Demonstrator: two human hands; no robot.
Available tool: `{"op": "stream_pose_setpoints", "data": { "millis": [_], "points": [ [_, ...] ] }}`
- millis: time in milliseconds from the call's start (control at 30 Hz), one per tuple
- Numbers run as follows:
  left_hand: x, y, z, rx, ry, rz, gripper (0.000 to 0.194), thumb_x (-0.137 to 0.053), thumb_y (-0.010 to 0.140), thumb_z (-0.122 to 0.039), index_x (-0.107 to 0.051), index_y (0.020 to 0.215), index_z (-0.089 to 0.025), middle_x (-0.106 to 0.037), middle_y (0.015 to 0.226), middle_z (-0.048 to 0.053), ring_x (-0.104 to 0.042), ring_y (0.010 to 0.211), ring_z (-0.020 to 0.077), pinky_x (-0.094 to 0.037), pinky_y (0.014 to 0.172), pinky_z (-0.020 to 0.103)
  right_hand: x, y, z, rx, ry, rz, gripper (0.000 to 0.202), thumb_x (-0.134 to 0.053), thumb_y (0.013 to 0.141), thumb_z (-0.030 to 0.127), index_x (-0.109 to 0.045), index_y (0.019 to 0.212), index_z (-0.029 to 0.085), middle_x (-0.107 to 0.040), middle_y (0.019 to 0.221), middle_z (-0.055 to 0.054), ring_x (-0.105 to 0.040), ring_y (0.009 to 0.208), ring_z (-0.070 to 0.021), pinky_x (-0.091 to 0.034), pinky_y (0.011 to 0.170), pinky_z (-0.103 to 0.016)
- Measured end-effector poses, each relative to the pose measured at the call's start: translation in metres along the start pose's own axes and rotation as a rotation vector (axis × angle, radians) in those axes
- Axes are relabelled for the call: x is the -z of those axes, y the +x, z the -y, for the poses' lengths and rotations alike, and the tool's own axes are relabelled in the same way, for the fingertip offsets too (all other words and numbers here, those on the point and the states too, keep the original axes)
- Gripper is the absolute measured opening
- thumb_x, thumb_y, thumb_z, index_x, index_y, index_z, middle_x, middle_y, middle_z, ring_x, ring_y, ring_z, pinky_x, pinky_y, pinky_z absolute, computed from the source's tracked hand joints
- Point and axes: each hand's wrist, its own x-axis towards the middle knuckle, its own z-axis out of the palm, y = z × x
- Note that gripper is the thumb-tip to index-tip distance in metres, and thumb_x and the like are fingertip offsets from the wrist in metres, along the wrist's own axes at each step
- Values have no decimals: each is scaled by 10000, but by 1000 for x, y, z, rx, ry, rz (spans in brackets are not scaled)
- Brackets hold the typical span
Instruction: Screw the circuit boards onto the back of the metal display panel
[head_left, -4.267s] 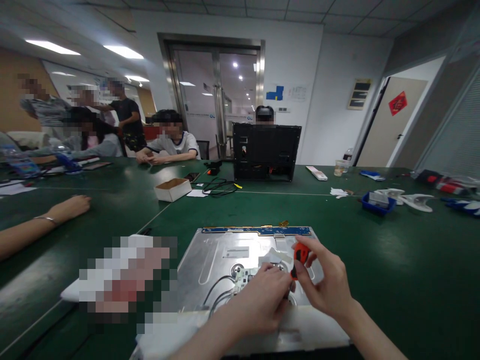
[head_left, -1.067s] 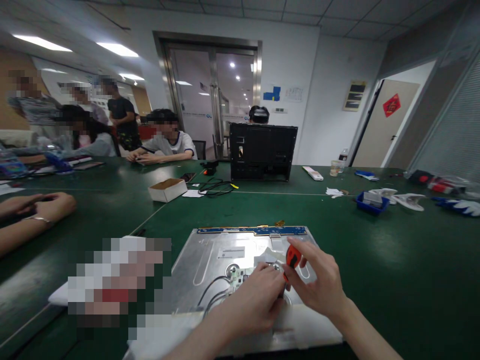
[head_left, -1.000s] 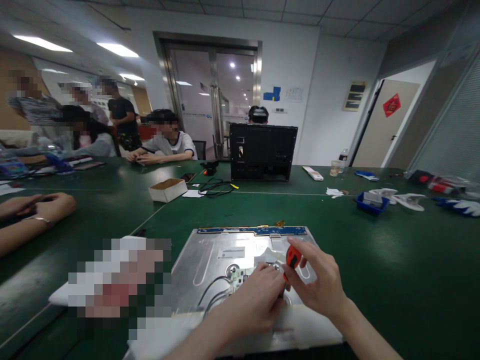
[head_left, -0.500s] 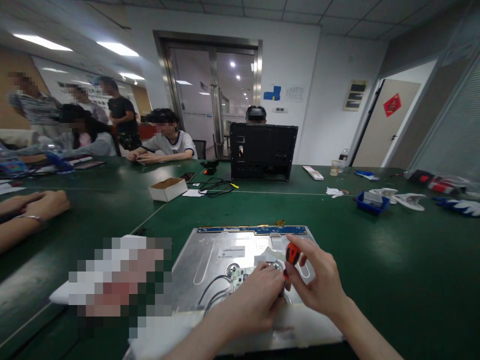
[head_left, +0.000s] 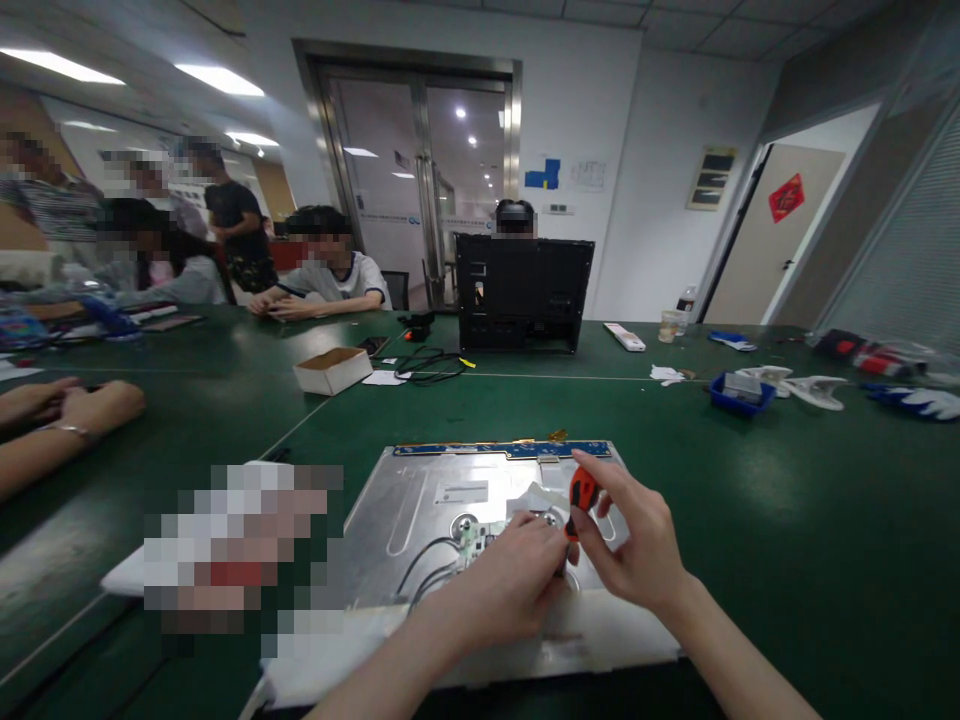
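A short orange-and-black screwdriver is pinched by the handle between the thumb and fingers of my right hand. Its tip points down and is hidden behind my left hand. That hand rests on a silver metal display panel, its fingers curled close by the screwdriver's shaft; what they grip is hidden. Beside them lies a small pale green circuit board with black wires running from it. A blue circuit strip lines the panel's far edge.
A white open box, black cables and a black monitor housing stand farther back on the green table. To the right is a blue tray. Another person's hands rest at the left.
The whole view has shifted slightly. My right hand still holds the screwdriver, whose handle appears a little more tilted; my left hand stays in about the same place on the panel.
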Motion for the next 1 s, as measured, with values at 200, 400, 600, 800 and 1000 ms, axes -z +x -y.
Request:
{"op": "stream_pose_setpoints", "data": {
  "millis": [200, 400, 600, 800, 1000],
  "points": [
    [5, 0, -3, 12, 27, 28, 140, -577, 840, -81, -551, 938, -177, -675, 999, 62, -627, 963, 237, -424, 965, 379, 0, 1, 1, 19, 3, -7, 520, -522, 908, 141, -469, 1423, 196, -653, 836, -34, -601, 642, -158, -507, 533, -264],
    [4, 2, -3, 23, 32, 45, 135, -572, 851, -90, -558, 949, -181, -682, 1024, 67, -627, 982, 242, -419, 993, 399, 0, 2, 2, 26, 4, -6, 514, -518, 914, 145, -470, 1422, 208, -665, 836, -31, -605, 631, -155, -505, 520, -261],
    [3, 2, -3, 28, 18, 27, 164, -549, 822, -62, -567, 934, -181, -683, 993, 72, -628, 971, 253, -435, 964, 406, -1, 0, 0, 5, -8, -1, 514, -592, 927, 193, -474, 1426, 235, -664, 839, -26, -599, 639, -156, -501, 531, -266],
    [6, 0, -6, 49, 11, 32, 169, -570, 818, -59, -560, 936, -180, -680, 1004, 70, -634, 976, 250, -433, 964, 404, -2, 0, 1, 26, -32, -11, 529, -595, 926, 162, -476, 1439, 223, -660, 792, -8, -592, 604, -146, -501, 537, -262],
    [3, 0, -3, 29, -27, 40, 223, -578, 841, -58, -557, 1026, -182, -682, 1101, 80, -620, 1078, 270, -410, 1005, 423, -1, 0, 2, 33, -19, -13, 550, -548, 921, 157, -440, 1457, 211, -684, 825, -18, -627, 633, -152, -558, 567, -277]
  ]
}}
